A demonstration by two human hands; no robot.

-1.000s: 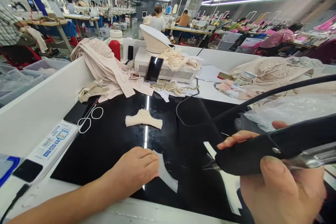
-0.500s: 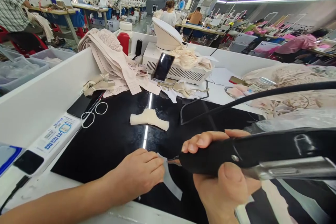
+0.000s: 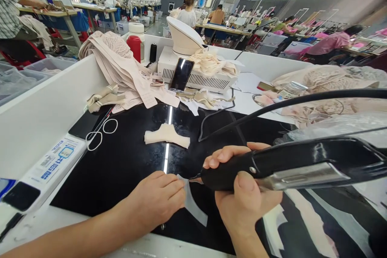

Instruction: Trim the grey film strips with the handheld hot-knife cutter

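My left hand (image 3: 159, 197) pinches the upper end of a translucent white curved strip (image 3: 196, 206) low over a glossy black board (image 3: 121, 177); its fingertips are partly hidden. My right hand (image 3: 242, 203) is wrapped round a black corded hand tool (image 3: 305, 157) with a silver metal lever along its side. The tool's thin tip points left and meets the strip's edge beside my left fingers; exact contact is hard to make out. Farther up the board lies a cream cut fabric piece (image 3: 167, 135).
The tool's black cord (image 3: 272, 109) arches across the right. Scissors (image 3: 101, 133) and a white box (image 3: 57, 161) lie left. A fabric pile (image 3: 121, 68), a propped phone (image 3: 181, 74) and a vented white box (image 3: 208, 82) stand behind. Cut pieces (image 3: 311, 217) lie at lower right.
The whole view has shifted, so most things sit a little farther left. Both hands keep their grips on the strip and the tool, with the tip still beside my left fingers.
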